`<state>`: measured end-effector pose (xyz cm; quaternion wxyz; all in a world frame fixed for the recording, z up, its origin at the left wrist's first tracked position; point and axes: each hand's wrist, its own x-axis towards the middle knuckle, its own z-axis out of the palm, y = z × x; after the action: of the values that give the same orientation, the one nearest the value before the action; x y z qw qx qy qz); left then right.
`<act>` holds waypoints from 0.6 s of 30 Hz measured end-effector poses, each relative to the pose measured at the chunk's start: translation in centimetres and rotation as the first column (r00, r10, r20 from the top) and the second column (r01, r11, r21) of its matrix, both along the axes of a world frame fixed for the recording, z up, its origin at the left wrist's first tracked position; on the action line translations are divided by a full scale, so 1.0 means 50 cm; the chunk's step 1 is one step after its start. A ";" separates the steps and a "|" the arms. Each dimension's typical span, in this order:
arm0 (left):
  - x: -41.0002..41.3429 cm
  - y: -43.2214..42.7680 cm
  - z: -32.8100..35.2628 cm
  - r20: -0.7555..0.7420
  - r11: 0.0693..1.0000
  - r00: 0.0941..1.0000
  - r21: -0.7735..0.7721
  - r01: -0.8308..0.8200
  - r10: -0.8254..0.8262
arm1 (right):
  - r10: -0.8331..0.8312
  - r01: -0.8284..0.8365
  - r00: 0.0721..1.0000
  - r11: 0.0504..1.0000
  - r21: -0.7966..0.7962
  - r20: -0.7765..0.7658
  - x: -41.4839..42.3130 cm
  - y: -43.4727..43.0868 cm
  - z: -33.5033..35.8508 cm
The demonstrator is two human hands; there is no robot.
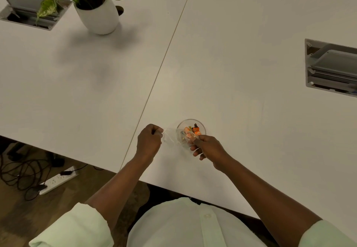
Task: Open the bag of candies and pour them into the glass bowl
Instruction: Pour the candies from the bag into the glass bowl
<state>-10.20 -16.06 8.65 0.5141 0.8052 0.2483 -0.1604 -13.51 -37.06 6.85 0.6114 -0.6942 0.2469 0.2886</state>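
A small glass bowl [201, 126] stands on the white table near its front edge, with several orange and dark wrapped candies [195, 129] inside. A clear plastic bag [171, 137] is stretched between my hands, just left of and over the bowl's near rim. My left hand [149, 140] pinches the bag's left end in a closed fist. My right hand [207, 147] grips the bag's other end at the bowl's near edge. Candies show through the plastic by my right fingers; whether they lie in the bag or the bowl is unclear.
A potted plant in a white pot [97, 14] stands at the far left. Open cable hatches sit in the table at the far left [23, 17] and at the right [330, 69]. A power strip and cables [56, 181] lie on the floor below left.
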 end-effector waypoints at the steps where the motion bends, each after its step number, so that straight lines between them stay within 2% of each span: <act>1: 0.000 0.001 -0.002 0.007 1.000 1.000 -0.013 -0.017 0.017 | -0.004 0.004 1.000 1.000 0.016 -0.005 -0.001 0.000 0.000; 5: -0.002 0.005 -0.006 0.025 0.985 0.988 -0.086 -0.153 0.155 | -0.005 0.003 0.999 0.999 0.046 0.039 -0.007 0.001 -0.003; 7: -0.005 0.004 -0.006 -0.042 0.968 0.976 -0.129 -0.217 0.213 | -0.017 0.014 0.996 0.999 0.037 0.086 -0.009 0.003 -0.004; 9: -0.010 0.006 -0.005 -0.152 0.962 0.972 -0.178 -0.207 0.181 | -0.026 0.026 0.991 1.000 -0.003 0.131 -0.009 0.008 -0.004; 12: -0.025 0.009 -0.002 -0.275 0.949 0.962 -0.302 -0.086 -0.001 | -0.064 0.073 0.983 0.996 -0.046 0.171 -0.007 0.016 -0.002; 14: -0.036 0.013 -0.003 -0.279 0.935 0.958 -0.352 -0.034 -0.070 | -0.087 0.099 0.980 0.993 -0.058 0.181 -0.004 0.021 0.002; 18: -0.043 0.035 -0.008 -0.230 0.923 0.973 -0.374 -0.088 -0.001 | -0.106 0.118 0.976 0.992 -0.053 0.188 0.000 0.030 0.005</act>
<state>-12.36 -14.30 8.26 0.6329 0.6604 0.2870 -0.2843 -13.53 -35.54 7.12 0.6245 -0.7220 0.2371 0.1801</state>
